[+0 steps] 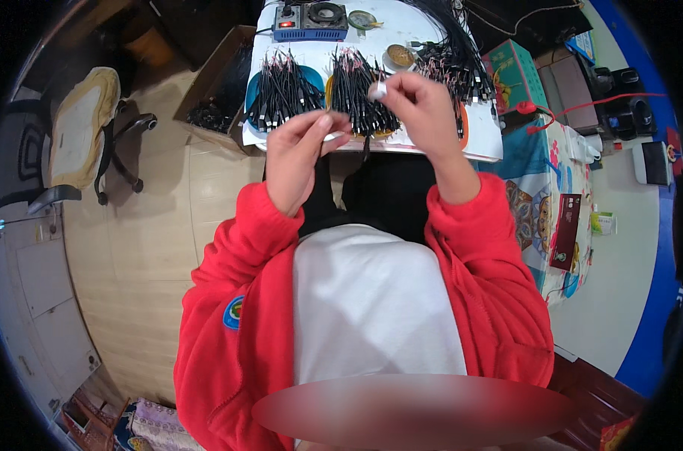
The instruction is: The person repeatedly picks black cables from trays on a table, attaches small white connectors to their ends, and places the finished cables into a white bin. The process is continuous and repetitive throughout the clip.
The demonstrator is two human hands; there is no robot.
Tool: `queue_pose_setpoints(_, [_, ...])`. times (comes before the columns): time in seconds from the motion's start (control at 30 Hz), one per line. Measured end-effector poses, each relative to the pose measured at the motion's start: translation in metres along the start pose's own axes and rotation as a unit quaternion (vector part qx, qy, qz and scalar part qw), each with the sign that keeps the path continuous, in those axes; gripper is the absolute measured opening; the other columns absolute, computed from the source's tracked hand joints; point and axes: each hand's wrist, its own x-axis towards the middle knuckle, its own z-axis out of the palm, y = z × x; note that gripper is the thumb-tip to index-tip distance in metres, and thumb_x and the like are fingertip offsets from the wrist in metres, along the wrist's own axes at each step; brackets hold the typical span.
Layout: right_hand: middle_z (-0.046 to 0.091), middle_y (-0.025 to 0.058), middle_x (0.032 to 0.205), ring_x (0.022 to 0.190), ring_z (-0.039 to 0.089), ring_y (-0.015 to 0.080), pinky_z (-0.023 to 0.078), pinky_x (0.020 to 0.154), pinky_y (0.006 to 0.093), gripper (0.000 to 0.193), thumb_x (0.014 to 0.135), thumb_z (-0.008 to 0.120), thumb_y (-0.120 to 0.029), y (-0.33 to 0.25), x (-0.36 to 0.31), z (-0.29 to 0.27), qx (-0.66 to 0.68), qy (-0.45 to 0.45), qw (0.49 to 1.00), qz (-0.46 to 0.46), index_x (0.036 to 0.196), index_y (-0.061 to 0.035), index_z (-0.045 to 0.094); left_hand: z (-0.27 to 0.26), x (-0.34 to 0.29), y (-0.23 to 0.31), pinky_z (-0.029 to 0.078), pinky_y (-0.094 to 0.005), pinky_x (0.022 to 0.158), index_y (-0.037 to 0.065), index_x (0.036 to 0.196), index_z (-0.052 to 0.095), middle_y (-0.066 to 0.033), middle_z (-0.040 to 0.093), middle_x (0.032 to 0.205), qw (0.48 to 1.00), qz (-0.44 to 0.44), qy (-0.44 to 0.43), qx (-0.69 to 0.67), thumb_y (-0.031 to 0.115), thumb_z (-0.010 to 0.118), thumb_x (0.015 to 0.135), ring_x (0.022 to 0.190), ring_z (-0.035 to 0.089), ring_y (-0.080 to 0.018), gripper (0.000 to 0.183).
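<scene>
1. A white table (368, 41) spans the top of the view, its near edge just in front of the person.
2. Bunches of short black cables lie on it: a left bunch (280, 94) over a blue tray (311, 77), a middle bunch (354, 79) over a yellow tray, and a right bunch (473, 71) partly behind the right hand (425, 109).
3. That hand is raised over the table's near side, thumb and forefinger pinched on a small white piece (378, 91).
4. The left hand (296, 146) is at the near edge — fingers curled, thumb against forefinger, closed on a white sliver (331, 137).
5. A blue metal device (310, 33) stands behind the left bunch.
6. Smallest are the white pieces — too small to identify.
</scene>
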Motion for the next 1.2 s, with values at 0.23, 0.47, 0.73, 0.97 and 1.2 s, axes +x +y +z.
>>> queue_pose_setpoints(0.23, [0.060,-0.0014,0.072,0.066,0.052,0.0026,0.041,0.057,0.0167,0.013,0.085,0.067,-0.009,-0.012,-0.054,0.025,0.182,0.062,0.981,0.011,0.092,0.0015,0.064,0.032,-0.008,-0.006,0.043,-0.0202,0.049,-0.006,0.103,0.061,-0.0105,0.064,0.085,0.997,-0.036,-0.061,-0.024,0.008,0.052,0.093,0.055,0.053,-0.0099,0.019])
queue_pose_setpoints(0.47, [0.059,-0.0021,0.080,0.069,0.054,0.0047,0.043,0.063,0.0173,0.026,0.086,0.063,-0.005,0.004,-0.072,0.003,0.427,-0.021,0.899,0.096,0.110,0.0035,0.059,0.033,-0.028,-0.012,0.026,-0.0165,0.041,-0.005,0.102,0.061,-0.0074,0.058,0.070,0.995,-0.060,-0.080,-0.007,0.009,0.050,0.094,0.045,0.034,-0.0035,0.019])
queue_pose_setpoints(0.73, [0.058,-0.0021,0.075,0.068,0.054,0.0054,0.044,0.065,0.0194,0.015,0.085,0.063,-0.003,0.003,-0.095,0.003,0.307,0.037,0.951,-0.008,0.099,0.0016,0.061,0.038,-0.043,-0.019,0.026,-0.0158,0.041,-0.003,0.103,0.061,-0.0065,0.057,0.070,0.988,-0.104,-0.115,-0.017,0.011,0.050,0.095,0.047,0.036,-0.0037,0.019])
queue_pose_setpoints(0.97, [0.052,-0.0058,0.065,0.058,0.042,-0.0019,0.032,0.051,0.0152,0.009,0.079,0.063,0.002,-0.013,-0.113,0.009,0.026,0.151,0.988,-0.030,0.082,-0.0012,0.055,0.047,-0.048,-0.038,0.040,-0.0188,0.051,-0.004,0.103,0.064,-0.0074,0.064,0.076,0.935,0.203,-0.073,0.281,0.006,0.056,0.090,0.058,0.052,-0.0074,0.017])
queue_pose_setpoints(1.2, [0.055,-0.0022,0.066,0.050,0.041,0.0011,0.030,0.045,0.0156,0.007,0.085,0.060,-0.007,0.005,-0.109,0.013,0.389,0.022,0.917,0.089,0.082,-0.0043,0.054,0.039,-0.044,-0.040,0.034,-0.0180,0.049,-0.004,0.096,0.064,-0.0038,0.059,0.070,0.985,0.062,-0.142,0.077,0.007,0.055,0.091,0.055,0.045,-0.0055,0.015])
